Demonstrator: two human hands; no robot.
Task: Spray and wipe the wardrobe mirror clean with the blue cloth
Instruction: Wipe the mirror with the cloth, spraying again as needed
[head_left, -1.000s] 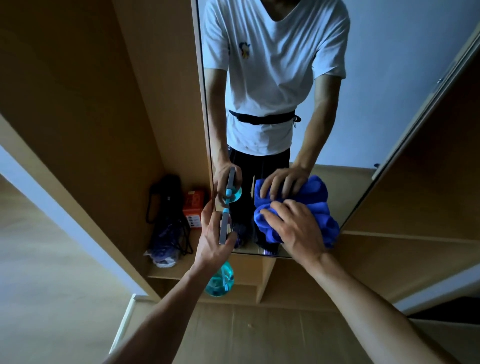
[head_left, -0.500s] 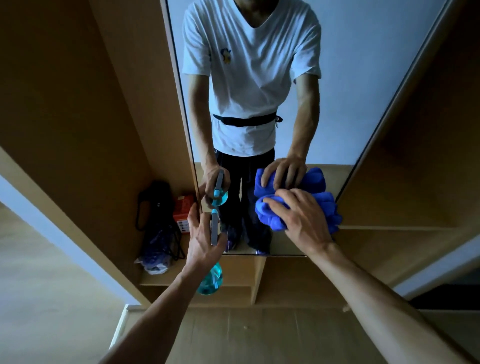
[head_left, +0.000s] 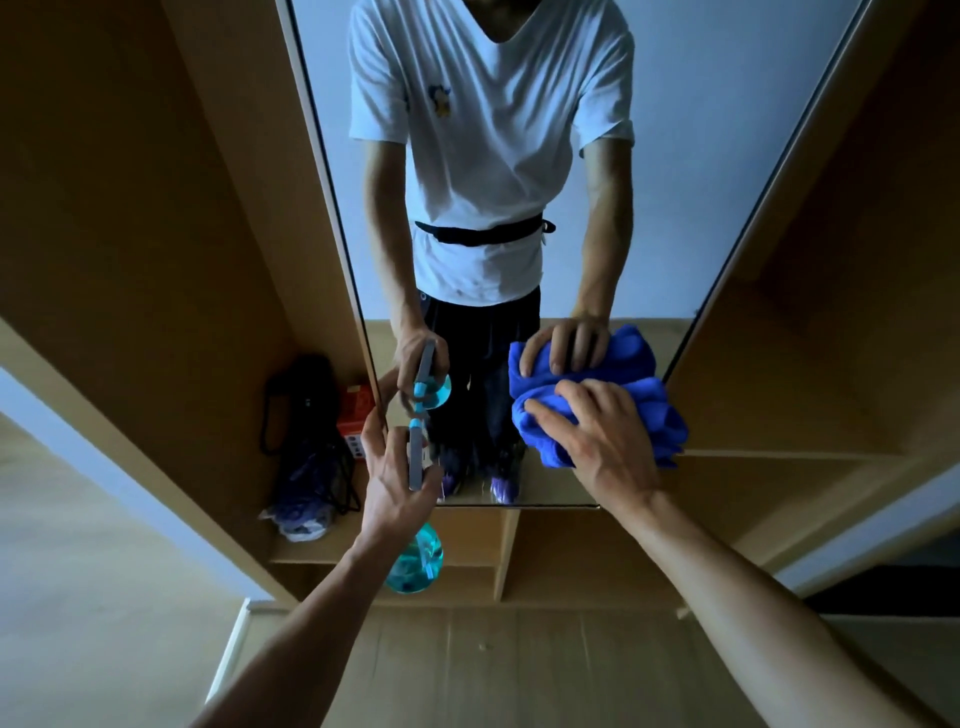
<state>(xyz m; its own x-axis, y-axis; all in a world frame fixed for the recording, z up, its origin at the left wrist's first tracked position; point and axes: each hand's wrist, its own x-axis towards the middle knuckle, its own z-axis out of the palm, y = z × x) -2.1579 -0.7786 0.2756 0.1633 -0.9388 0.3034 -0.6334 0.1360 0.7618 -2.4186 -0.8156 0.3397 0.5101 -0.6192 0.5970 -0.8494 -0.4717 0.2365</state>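
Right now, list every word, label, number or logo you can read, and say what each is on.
No text can be read.
The red box beside the mirror: pale label, print too small to read.
The white T-shirt reflected there: chest emblem, a picture, no legible letters.
The spray bottle and blue cloth: no print visible.

A single wide-angle camera on the person's head faces forward and tilts down at the wardrobe mirror (head_left: 701, 156). It stands close: both forearms run from the bottom edge to the glass. The left hand (head_left: 400, 478), gripping the spray bottle (head_left: 415, 561), and the right hand (head_left: 602, 441), holding the blue cloth (head_left: 639, 400), sit near mid-frame. The wardrobe panels (head_left: 156, 208) splay outward at both sides. The mirror reflects the person's torso back toward the lens.
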